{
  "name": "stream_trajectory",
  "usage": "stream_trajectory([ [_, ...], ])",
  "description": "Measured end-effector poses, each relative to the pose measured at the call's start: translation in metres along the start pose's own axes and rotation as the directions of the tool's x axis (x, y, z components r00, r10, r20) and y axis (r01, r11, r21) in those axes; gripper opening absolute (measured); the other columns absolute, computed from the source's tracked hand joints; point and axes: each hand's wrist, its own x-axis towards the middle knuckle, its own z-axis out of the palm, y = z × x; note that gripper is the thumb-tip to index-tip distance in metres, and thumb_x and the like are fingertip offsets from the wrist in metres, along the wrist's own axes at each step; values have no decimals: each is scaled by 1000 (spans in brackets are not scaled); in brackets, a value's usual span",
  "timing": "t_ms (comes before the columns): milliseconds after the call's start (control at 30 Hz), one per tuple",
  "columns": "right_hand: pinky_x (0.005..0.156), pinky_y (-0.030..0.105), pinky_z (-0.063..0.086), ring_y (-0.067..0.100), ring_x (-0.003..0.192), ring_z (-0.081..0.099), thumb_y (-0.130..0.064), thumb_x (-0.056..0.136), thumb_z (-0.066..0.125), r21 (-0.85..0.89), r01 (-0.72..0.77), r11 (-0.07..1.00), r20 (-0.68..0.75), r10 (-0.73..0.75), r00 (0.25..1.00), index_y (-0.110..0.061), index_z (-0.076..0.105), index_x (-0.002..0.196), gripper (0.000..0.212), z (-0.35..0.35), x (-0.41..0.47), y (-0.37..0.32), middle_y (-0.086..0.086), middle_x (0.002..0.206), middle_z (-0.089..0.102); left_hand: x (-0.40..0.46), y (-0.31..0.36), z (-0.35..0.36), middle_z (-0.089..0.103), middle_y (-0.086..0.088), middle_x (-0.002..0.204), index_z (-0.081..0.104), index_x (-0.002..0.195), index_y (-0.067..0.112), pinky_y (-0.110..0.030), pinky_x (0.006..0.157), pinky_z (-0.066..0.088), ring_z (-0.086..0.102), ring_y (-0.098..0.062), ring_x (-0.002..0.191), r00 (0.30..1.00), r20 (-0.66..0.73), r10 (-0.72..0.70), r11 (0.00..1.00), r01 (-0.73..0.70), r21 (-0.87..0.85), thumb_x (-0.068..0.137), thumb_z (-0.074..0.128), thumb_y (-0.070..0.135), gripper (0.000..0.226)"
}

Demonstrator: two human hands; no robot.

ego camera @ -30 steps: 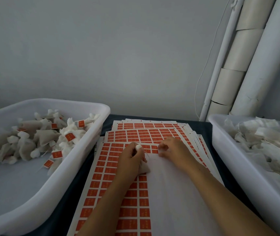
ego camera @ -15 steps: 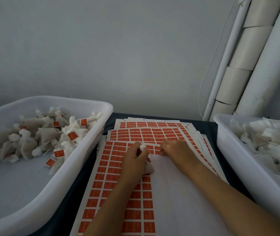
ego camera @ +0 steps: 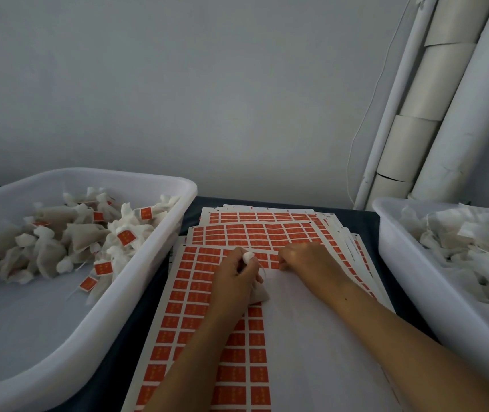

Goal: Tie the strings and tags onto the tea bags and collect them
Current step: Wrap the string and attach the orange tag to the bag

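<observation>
Your left hand (ego camera: pixel 236 278) grips a tea bag (ego camera: pixel 259 294) over the top tag sheet (ego camera: pixel 195 292), its gathered neck poking above the fingers. Your right hand (ego camera: pixel 305 260) pinches at a tag on that sheet. The bag looks light, soft and tearable; hold its neck.

Packing workshop; tubs (ego camera: pixel 160 233) of tea bags (ego camera: pixel 83 236); tag sheets (ego camera: pixel 267 230).

Left hand (ego camera: pixel 234 281) grips a tea bag (ego camera: pixel 259 294) over the sticker sheet (ego camera: pixel 184 295). Right hand (ego camera: pixel 307 261) pinches at a tag, w/ tubs either side.
</observation>
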Motion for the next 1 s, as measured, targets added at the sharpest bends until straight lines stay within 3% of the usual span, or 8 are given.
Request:
stream_trajectory([
  [200, 98, 19, 40, 12, 109, 60, -30, 94, 53, -4, 47, 999, 10, -47, 999, -21, 56, 123, 30, -1, -6, 5, -5, 127, 59, 0, 0, 0, 60, 1, 77, 55, 85, 16, -13, 59, 38, 54, -7, 68, 1000, 13, -1, 1000, 2, -17, 97, 46, 25, 18],
  [367, 99, 24, 42, 15, 110, 60, -25, 94, 54, -74, 137, 988, 34, -135, 990, -19, 57, 123, 29, -2, -5, 7, -3, 127, 59, -1, 0, -1, 59, 3, 74, 56, 83, 15, -4, 51, 40, 53, -5, 64, 1000, 5, 13, 1000, -13, -25, 97, 46, 23, 19],
  [533, 94, 26, 47, 16, 105, 62, -20, 91, 59, -151, 222, 963, 75, -213, 974, -19, 56, 124, 33, -3, 0, 4, -1, 122, 61, 0, -1, 0, 60, 4, 74, 57, 85, 14, -5, 50, 40, 54, -4, 64, 1000, -5, 0, 999, 0, -33, 97, 47, 25, 19],
  [1000, 96, 22, 42, 16, 106, 62, -27, 94, 53, -1, 125, 992, 58, -125, 990, -20, 62, 113, 23, -9, 5, 10, -2, 122, 62, 1, 0, -1, 60, 6, 73, 54, 80, 22, -6, 49, 37, 54, -4, 65, 999, -2, -46, 999, 46, -29, 97, 47, 28, 20],
])
